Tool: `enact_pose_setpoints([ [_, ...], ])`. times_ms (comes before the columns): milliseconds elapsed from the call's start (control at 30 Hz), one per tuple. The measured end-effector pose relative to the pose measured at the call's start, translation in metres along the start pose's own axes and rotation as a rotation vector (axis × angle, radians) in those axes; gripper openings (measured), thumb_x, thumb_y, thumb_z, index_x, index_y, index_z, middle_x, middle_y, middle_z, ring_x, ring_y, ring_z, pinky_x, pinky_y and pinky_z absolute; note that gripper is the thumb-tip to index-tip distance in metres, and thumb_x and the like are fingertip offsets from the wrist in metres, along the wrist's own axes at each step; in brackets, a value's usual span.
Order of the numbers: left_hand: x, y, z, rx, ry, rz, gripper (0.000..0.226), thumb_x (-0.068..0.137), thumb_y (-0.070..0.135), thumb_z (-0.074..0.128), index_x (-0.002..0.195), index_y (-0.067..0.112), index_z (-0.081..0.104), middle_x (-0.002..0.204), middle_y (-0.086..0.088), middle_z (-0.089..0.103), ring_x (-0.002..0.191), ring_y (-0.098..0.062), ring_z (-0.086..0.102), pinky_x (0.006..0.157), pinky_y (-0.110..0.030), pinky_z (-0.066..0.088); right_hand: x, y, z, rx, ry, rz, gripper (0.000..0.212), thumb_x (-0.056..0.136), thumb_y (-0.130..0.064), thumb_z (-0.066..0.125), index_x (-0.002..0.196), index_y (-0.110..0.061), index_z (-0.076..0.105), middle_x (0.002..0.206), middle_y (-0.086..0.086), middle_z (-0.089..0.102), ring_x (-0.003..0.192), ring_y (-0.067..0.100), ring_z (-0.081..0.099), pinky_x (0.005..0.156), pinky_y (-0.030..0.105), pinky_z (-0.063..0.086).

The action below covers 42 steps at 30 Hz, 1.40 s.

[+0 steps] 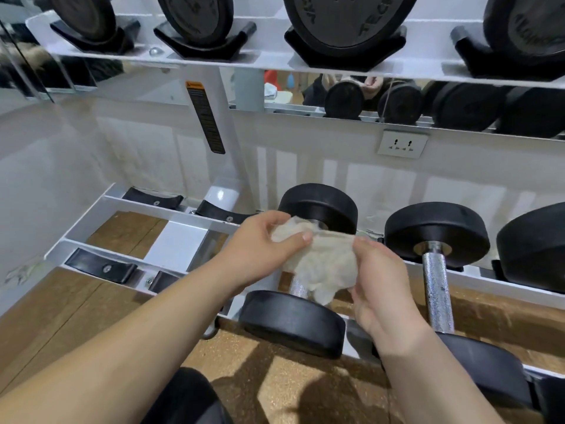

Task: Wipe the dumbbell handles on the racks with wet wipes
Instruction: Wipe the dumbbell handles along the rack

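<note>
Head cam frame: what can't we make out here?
Head view: dumbbell handle mostly hidden by the wet wipe that left hand and right hand hold; contact unclear.
Head view: warning label text too small to read.
Head view: rightmost lower dumbbell cut off by the right edge.

White wall (122,142) with a socket (402,144) — mirror (290,93) above, brown speckled floor (275,377)

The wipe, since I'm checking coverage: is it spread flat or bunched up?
Bunched up: the wipe is a crumpled wad pinched by both the left hand and right hand, hanging over the dumbbell handle.
</note>
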<state>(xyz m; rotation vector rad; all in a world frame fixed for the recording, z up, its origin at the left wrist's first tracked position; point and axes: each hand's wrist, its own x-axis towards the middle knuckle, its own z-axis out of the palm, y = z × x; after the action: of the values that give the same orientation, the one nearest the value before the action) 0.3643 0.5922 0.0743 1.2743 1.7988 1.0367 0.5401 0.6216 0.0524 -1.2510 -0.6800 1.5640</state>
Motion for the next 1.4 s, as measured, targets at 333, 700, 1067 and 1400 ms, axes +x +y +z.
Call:
enact_pose_setpoints([
  [333, -0.012, 0.000, 0.014, 0.235, -0.339, -0.114, 0.066, 0.086, 0.022, 0.065, 0.146, 0.030, 0.040, 0.142, 0.000, 0.051, 0.115, -0.018, 0.059, 0.093, -0.030, 0.054, 0.009, 0.017, 0.010, -0.137, 0.243, -0.199, 0.018, 0.093, -0.016, 0.041, 0.100, -0.015, 0.057, 0.085, 0.006, 0.053, 0.082, 0.022, 0.051, 0.071, 0.030, 0.043],
  [700, -0.020, 0.005, 0.011, 0.177, -0.269, -0.166, 0.082, 0.091, 0.026, 0.065, 0.160, 0.023, 0.022, 0.138, 0.004, 0.049, 0.097, -0.006, 0.052, 0.088, -0.027, 0.043, 0.010, 0.009, 0.007, -0.017, 0.314, 0.056, 0.016, 0.104, -0.014, 0.041, 0.092, -0.012, 0.052, 0.080, 0.012, 0.050, 0.068, 0.026, 0.050, 0.075, 0.036, 0.049],
  [1067, -0.019, 0.000, 0.014, 0.108, -0.161, -0.199, 0.079, 0.091, 0.018, 0.059, 0.161, 0.030, 0.024, 0.158, 0.004, 0.043, 0.099, 0.001, 0.061, 0.067, -0.008, 0.042, 0.029, 0.027, 0.022, -0.112, 0.227, -0.014, 0.003, 0.078, -0.024, 0.049, 0.080, -0.023, 0.046, 0.081, 0.002, 0.047, 0.071, 0.020, 0.044, 0.068, 0.030, 0.041],
  [1400, -0.015, -0.003, 0.018, 0.097, -0.152, -0.230, 0.078, 0.091, 0.020, 0.060, 0.161, 0.031, 0.027, 0.141, 0.005, 0.051, 0.087, 0.007, 0.055, 0.062, -0.007, 0.038, 0.040, 0.021, 0.049, 0.064, -0.131, 0.245, 0.023, 0.106, -0.020, 0.049, 0.118, -0.005, 0.062, 0.088, 0.012, 0.060, 0.079, 0.028, 0.061, 0.075, 0.042, 0.052],
])
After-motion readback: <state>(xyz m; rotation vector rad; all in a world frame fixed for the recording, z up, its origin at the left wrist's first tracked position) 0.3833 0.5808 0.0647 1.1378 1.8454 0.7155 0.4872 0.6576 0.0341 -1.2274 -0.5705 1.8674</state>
